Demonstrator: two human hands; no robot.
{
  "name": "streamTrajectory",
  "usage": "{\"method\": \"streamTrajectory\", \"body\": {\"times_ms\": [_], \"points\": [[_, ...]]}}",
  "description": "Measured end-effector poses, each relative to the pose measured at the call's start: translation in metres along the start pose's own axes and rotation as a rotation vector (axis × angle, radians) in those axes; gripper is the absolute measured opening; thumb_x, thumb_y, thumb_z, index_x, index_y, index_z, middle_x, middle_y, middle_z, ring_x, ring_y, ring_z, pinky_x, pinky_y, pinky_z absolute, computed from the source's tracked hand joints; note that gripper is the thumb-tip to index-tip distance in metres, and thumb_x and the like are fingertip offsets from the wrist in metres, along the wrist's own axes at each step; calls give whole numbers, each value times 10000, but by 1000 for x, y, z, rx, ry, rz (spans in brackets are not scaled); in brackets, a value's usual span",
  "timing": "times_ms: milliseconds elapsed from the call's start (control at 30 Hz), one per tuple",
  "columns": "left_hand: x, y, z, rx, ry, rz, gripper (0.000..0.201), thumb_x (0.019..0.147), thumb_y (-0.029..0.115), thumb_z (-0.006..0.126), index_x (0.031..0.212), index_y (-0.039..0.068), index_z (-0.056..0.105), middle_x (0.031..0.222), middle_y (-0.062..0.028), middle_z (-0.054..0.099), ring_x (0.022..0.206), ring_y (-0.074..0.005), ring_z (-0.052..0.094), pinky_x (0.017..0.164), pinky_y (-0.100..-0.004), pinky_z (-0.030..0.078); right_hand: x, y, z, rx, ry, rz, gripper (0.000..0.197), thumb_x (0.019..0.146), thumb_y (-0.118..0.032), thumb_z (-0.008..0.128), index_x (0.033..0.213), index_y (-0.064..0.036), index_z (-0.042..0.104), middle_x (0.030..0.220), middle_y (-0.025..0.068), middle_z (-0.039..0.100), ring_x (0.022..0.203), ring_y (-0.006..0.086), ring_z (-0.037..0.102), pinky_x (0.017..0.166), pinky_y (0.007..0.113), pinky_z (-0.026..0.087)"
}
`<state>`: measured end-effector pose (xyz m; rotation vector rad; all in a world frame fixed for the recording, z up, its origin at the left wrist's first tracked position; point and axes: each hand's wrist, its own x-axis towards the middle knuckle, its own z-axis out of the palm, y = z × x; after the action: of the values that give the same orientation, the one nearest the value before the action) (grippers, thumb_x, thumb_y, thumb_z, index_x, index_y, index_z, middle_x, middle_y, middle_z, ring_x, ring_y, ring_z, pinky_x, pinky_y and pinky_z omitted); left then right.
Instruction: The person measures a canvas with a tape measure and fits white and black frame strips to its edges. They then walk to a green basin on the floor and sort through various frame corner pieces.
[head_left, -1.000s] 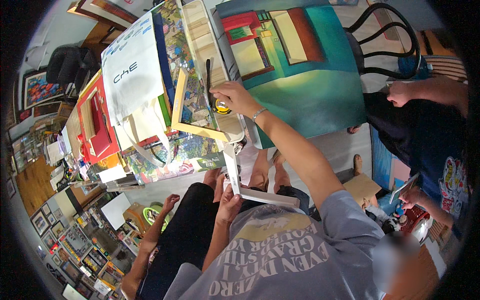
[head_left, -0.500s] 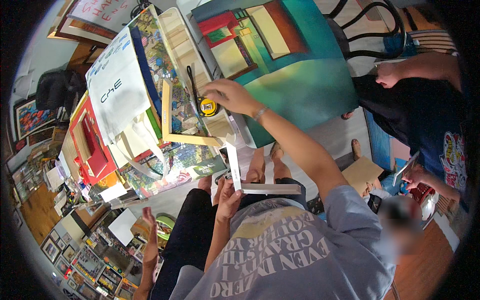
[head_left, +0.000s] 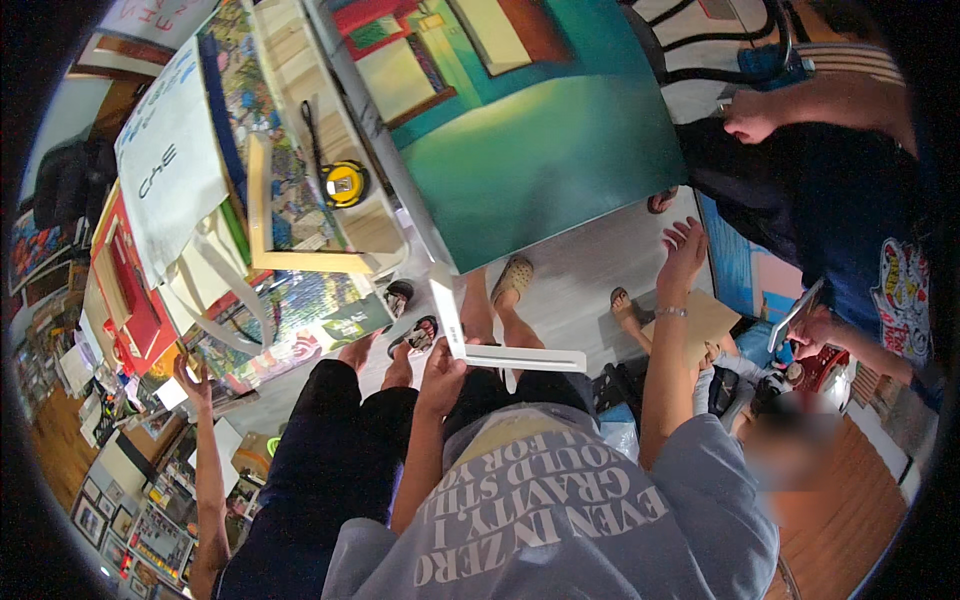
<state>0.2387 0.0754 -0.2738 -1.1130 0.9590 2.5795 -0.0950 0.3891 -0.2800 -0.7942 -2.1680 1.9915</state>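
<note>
In my left hand [head_left: 438, 382], a white L-shaped frame corner [head_left: 525, 358] is gripped near its bend, in front of my grey shirt. One arm of the corner reaches toward the table and the other points right. My right hand [head_left: 684, 245] is raised off to the right with fingers apart and nothing in it, a bracelet on its wrist. At the table's edge lies a yellow and black tape measure [head_left: 345, 184] with a strap. Beside it is a pale wooden L-shaped frame corner [head_left: 258, 215], resting on colourful pictures.
A large green and teal painting [head_left: 540, 170] lies ahead of me. A white cloth bag [head_left: 175, 165] covers part of the left table. One person in black [head_left: 330, 440] stands at my left; another in dark clothes [head_left: 830, 190] stands right. A black metal chair [head_left: 725, 70] is at upper right.
My right hand has swung away from beside the tape measure, out to the right. The left still holds the white frame corner. The view has shifted, and the left person's arm appears further left.
</note>
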Motion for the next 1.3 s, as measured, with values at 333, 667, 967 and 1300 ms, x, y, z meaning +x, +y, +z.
{"method": "streamTrajectory", "body": {"times_ms": [333, 667, 967, 1300], "points": [[47, -33, 2, -175, -94, 271, 610, 795, 346, 791, 1310, 120, 554, 1485, -102, 379, 1298, -305, 431, 1093, -472, 345, -5, 60, 28, -111, -368, 1, 361, 997, -309, 556, 1250, -55, 509, 1012, 57, 592, 860, 151, 593, 761, 298, 489], [79, 0, 28, -73, -95, 343, 565, 840, 334, 751, 1324, 128, 545, 1591, -24, 231, 1439, -333, 260, 1154, -515, 213, 114, 71, 26, 119, -247, -38, 642, 1021, -520, 379, 1472, -64, 343, 1445, 79, 439, 1278, 217, 449, 1064, 398, 345], [93, -19, 1, 20, -108, 351, 745, 861, 320, 725, 1455, 46, 369, 1436, -33, 459, 1439, -343, 266, 1155, -505, 245, 111, 77, 25, 119, -297, -26, 726, 989, -539, 455, 1486, -27, 315, 1435, 78, 442, 1285, 231, 452, 1066, 383, 351], [89, -19, -4, 14, -178, 272, 917, 813, 368, 768, 1513, 56, 264, 1613, -19, 177, 1433, -335, 279, 1153, -470, 262, 119, 85, 25, 417, -242, -18, 574, 1004, -485, 460, 1363, -38, 443, 1295, 66, 517, 1143, 235, 507, 1028, 402, 373]]}}
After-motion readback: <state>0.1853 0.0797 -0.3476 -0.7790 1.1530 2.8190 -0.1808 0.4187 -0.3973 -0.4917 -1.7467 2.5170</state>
